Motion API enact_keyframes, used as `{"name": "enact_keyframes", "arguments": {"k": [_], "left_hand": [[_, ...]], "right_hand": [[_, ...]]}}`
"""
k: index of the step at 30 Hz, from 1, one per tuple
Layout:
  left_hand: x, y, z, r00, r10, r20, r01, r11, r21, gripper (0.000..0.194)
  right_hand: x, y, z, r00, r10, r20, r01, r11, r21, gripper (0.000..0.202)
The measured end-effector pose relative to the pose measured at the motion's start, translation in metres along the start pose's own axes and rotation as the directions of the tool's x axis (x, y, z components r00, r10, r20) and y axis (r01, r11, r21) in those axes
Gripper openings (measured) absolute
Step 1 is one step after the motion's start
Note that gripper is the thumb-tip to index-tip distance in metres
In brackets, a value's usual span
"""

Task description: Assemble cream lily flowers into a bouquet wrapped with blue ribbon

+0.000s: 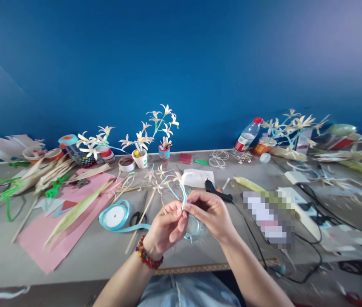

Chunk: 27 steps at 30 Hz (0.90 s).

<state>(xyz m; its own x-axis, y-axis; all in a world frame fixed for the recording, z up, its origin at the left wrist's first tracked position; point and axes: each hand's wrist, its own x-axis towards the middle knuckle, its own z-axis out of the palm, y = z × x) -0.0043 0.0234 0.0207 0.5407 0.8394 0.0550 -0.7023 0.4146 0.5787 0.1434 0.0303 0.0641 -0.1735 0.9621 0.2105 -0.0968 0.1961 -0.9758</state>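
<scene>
My left hand (170, 226) and my right hand (211, 211) meet near the table's front, fingertips pinched together on one thin stem. The stem belongs to a handmade cream flower (180, 178) and is wrapped in light blue ribbon; its lower end is hidden by my fingers. A spool of light blue ribbon (114, 215) lies left of my hands, with a loose strip running toward my left wrist. More small cream flowers (160, 172) lie just beyond my fingers. Scissors (138, 216) rest beside the spool, next to a thin stick.
A black glue gun (217, 192) lies right of my hands, its cord trailing forward. Beyond it are a blurred-out phone (268, 221) and a power strip (299, 213). Pink paper (50, 238) covers the left. Flowers in a white cup (140, 160) and a bottle (246, 136) stand along the wall.
</scene>
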Motion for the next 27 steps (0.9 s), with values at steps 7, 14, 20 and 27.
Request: {"name": "enact_keyframes", "arguments": {"k": [7, 14, 20, 27], "left_hand": [[-0.007, -0.004, 0.014, 0.883, 0.395, -0.252, -0.243, 0.846, 0.474, 0.017], [-0.008, -0.003, 0.017, 0.914, 0.31, -0.26, -0.227, 0.925, 0.305, 0.021], [-0.002, -0.005, 0.002, 0.979, 0.194, -0.07, -0.186, 0.976, 0.11, 0.021], [-0.002, -0.005, 0.001, 1.0, 0.01, 0.0, -0.01, 0.998, 0.067, 0.026]], "right_hand": [[-0.003, 0.001, 0.0, 0.981, -0.178, -0.076, 0.147, 0.941, -0.304, 0.02], [-0.002, 0.0, 0.003, 0.978, -0.201, -0.054, 0.183, 0.954, -0.238, 0.019], [0.001, -0.006, 0.001, 0.987, -0.153, 0.039, 0.156, 0.982, -0.105, 0.02], [0.001, -0.001, -0.004, 0.986, -0.163, 0.031, 0.166, 0.969, -0.185, 0.017]]}}
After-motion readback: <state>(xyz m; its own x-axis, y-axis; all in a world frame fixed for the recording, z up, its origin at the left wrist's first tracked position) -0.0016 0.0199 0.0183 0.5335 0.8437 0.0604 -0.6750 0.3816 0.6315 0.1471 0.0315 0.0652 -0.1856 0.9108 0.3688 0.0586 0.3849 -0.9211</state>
